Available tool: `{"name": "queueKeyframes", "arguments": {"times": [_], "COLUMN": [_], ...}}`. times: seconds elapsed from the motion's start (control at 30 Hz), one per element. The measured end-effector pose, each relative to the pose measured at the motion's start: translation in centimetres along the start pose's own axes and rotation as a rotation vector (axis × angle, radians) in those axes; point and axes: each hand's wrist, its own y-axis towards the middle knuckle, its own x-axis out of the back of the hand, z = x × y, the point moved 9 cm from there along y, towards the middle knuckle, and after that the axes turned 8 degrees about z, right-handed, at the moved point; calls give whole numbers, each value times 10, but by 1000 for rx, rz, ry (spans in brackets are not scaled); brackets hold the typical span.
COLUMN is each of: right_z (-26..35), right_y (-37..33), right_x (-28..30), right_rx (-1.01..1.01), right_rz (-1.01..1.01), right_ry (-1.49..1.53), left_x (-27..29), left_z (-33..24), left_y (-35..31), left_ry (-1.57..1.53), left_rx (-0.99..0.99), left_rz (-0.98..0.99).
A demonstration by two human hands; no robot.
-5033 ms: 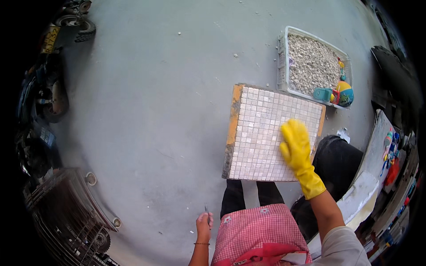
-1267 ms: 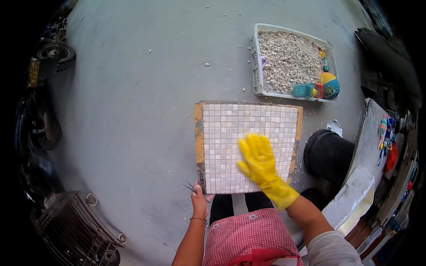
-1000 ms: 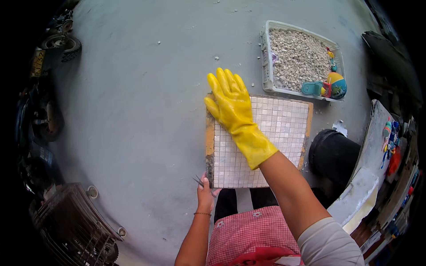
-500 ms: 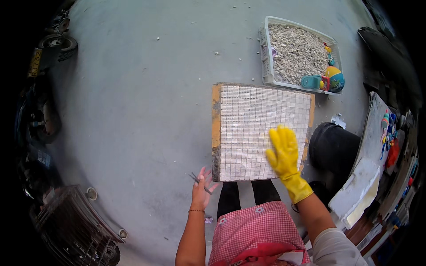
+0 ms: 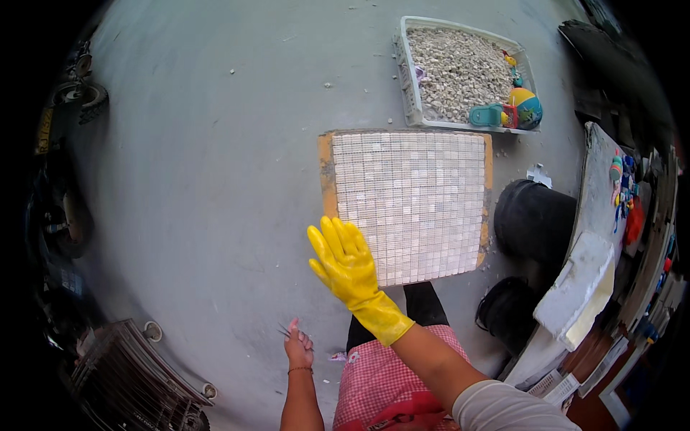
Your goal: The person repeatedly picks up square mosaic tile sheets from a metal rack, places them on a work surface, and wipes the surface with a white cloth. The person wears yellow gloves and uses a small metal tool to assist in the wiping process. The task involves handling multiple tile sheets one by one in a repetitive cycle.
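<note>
In front of me a board with yellowish edges (image 5: 327,190) carries a sheet of small, pale square mosaic tiles (image 5: 420,194) set in rows under a mesh. My right hand (image 5: 346,267), in a yellow rubber glove, lies over the sheet's near left corner with its fingers stretched out; whether it presses on the tiles I cannot tell. Bare and lower down, my left hand (image 5: 299,348) is off to the left of my apron, clear of the board. Its fingers are curled round thin dark tweezers (image 5: 284,331), whose tips stick out.
Beyond the board stands a white crate (image 5: 413,93) heaped with loose stone pieces (image 5: 460,72) and a colourful ball (image 5: 525,108). Black buckets (image 5: 535,215) and a white foam slab (image 5: 575,294) are on the right. A dark slatted object (image 5: 136,373) stands at lower left.
My gloved right hand has swept left across the tile sheet, from its right side to its near left corner. My left hand has drawn back and down, away from the board, its fingers now more curled.
</note>
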Motion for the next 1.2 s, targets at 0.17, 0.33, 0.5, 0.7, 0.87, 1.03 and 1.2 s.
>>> {"name": "queueKeyframes", "arguments": {"times": [0.17,0.33,0.5,0.7,0.87,1.03,1.2], "right_z": [-51,-126,-203,-176,-94,-6,17], "right_y": [-39,-85,-128,4,111,54,-57], "right_x": [29,81,144,160,81,8,-20], "right_rx": [-144,-268,-341,-118,58,129,330], "right_rz": [18,-49,-210,-216,-254,86,446], "right_ry": [-113,-275,-312,-431,-406,-120,62], "left_x": [-46,-57,-45,-13,2,-2,-60], "left_z": [-37,-37,-17,4,8,-7,-62], "left_y": [5,6,2,-5,-2,-2,2], "left_ry": [58,130,115,45,5,-68,110], "left_rx": [-53,-17,2,42,21,-50,-192], "left_rz": [112,136,110,109,61,60,133]}}
